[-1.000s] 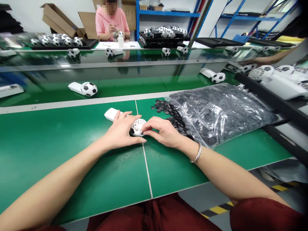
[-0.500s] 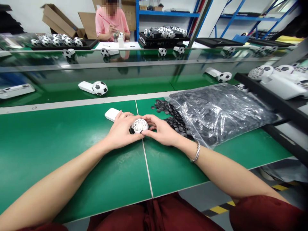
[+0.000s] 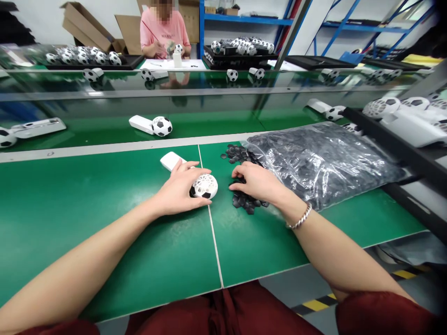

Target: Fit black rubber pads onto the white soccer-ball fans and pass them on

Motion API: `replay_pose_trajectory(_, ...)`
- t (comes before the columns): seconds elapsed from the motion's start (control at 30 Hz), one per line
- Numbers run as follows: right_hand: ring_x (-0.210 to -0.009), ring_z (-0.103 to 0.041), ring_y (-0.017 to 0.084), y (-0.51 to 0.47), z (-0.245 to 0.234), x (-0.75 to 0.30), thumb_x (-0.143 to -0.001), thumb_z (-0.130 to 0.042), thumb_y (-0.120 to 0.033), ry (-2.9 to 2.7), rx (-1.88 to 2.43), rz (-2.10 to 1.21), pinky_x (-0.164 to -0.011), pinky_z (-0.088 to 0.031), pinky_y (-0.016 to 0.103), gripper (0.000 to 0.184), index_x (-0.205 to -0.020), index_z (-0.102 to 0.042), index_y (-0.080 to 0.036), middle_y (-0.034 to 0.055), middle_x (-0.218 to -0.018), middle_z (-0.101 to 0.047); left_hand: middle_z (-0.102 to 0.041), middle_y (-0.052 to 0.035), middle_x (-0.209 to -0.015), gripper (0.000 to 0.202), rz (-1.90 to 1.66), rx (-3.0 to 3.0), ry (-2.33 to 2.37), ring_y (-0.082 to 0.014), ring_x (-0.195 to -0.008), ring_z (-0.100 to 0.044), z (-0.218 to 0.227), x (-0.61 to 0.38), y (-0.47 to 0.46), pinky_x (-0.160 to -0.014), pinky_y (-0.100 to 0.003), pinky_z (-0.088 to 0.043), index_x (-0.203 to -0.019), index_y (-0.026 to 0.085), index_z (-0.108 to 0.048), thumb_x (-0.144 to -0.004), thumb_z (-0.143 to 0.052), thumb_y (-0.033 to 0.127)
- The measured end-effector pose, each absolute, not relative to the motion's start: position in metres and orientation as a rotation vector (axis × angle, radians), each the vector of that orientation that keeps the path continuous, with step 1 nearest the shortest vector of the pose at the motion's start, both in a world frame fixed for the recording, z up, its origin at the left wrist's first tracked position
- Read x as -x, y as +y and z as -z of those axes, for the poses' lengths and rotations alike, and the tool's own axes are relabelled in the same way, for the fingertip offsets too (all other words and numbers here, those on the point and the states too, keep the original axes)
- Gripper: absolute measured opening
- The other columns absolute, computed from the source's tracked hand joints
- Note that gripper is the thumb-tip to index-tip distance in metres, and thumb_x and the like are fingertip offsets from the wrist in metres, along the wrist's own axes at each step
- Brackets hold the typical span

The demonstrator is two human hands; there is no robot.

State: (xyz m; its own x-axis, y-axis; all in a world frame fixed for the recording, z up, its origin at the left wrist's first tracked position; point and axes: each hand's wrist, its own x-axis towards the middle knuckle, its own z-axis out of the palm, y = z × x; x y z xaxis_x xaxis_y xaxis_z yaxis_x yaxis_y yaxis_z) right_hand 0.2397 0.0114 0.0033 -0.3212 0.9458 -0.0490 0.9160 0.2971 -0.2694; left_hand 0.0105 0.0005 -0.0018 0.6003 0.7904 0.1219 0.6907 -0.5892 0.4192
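Observation:
A small hand-held fan with a white handle and a football-patterned head (image 3: 204, 185) lies on the green table (image 3: 104, 209). My left hand (image 3: 178, 188) is curled around the fan's neck and holds it down. My right hand (image 3: 256, 183) rests on a heap of small dark grey flat pieces (image 3: 244, 156) that spill from a clear plastic bag (image 3: 321, 158). Its fingers are bent down into the pieces, and what they pinch is hidden.
A conveyor (image 3: 209, 123) behind the table carries more football fans (image 3: 153, 125). A black rack (image 3: 401, 135) at the right holds several fans. A person in a pink shirt (image 3: 162, 30) works at a far table among trays of fans (image 3: 80, 58).
My right hand has left the fan's head and moved right onto the heap of dark pieces. The fans on the conveyor have drifted to the right. My left hand stays on the fan.

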Motion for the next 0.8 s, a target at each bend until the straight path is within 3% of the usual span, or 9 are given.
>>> replay_pose_trajectory(0.1, -0.072, -0.058, 0.014, 0.012, -0.001, -0.240, -0.075, -0.063, -0.025, -2.451, 1.744, -0.465, -0.065, -0.044, 0.025, 0.011, -0.084, -0.063, -0.020, 0.0032, -0.083, -0.063, -0.042, -0.0100, -0.136, 0.064, -0.354, -2.424, 1.199, -0.0335, -0.134, -0.013, 0.000, -0.014, -0.006, -0.106, -0.061, -0.007, -0.128, 0.021, -0.040, -0.072, -0.062, 0.040)
replay_pose_trajectory(0.23, -0.070, -0.059, 0.016, 0.014, 0.000, -0.239, -0.077, -0.059, -0.020, -2.445, 1.691, -0.468, -0.066, -0.044, 0.027, 0.007, -0.078, -0.066, -0.019, 0.0042, -0.080, -0.066, -0.037, -0.0125, -0.139, 0.064, -0.493, -2.302, 1.297, -0.0352, -0.136, -0.002, 0.006, -0.022, -0.016, -0.104, -0.059, -0.019, -0.125, 0.018, -0.041, -0.071, -0.063, 0.044)
replay_pose_trajectory(0.43, -0.077, -0.060, 0.018, 0.015, 0.001, -0.240, -0.077, -0.052, -0.009, -2.387, 1.632, -0.433, -0.071, -0.045, 0.030, 0.019, -0.089, -0.064, -0.016, 0.0072, -0.087, -0.067, -0.045, -0.0080, -0.131, 0.049, -0.525, -2.350, 1.000, -0.0274, -0.137, -0.008, 0.008, -0.018, -0.008, -0.108, -0.051, -0.022, -0.117, 0.021, -0.044, -0.072, -0.061, 0.028)
replay_pose_trajectory(0.67, -0.070, -0.057, 0.010, 0.004, -0.009, -0.228, -0.079, -0.057, -0.016, -2.249, 1.187, -0.677, -0.067, -0.044, 0.022, 0.005, -0.078, -0.062, -0.017, 0.0000, -0.077, -0.065, -0.037, -0.0054, -0.138, 0.050, -0.458, -2.367, 0.871, -0.0249, -0.137, -0.010, 0.002, -0.007, -0.001, -0.110, -0.049, -0.019, -0.119, 0.022, -0.043, -0.071, -0.058, 0.020)
replay_pose_trajectory(0.8, -0.071, -0.057, 0.011, 0.000, -0.012, -0.227, -0.083, -0.052, -0.017, -2.285, 1.098, -0.754, -0.066, -0.045, 0.024, 0.017, -0.097, -0.062, -0.018, 0.0014, -0.081, -0.063, -0.039, -0.0063, -0.137, 0.051, -0.447, -2.369, 0.844, -0.0252, -0.137, -0.010, 0.001, -0.005, 0.001, -0.110, -0.048, -0.019, -0.118, 0.021, -0.044, -0.070, -0.058, 0.018)
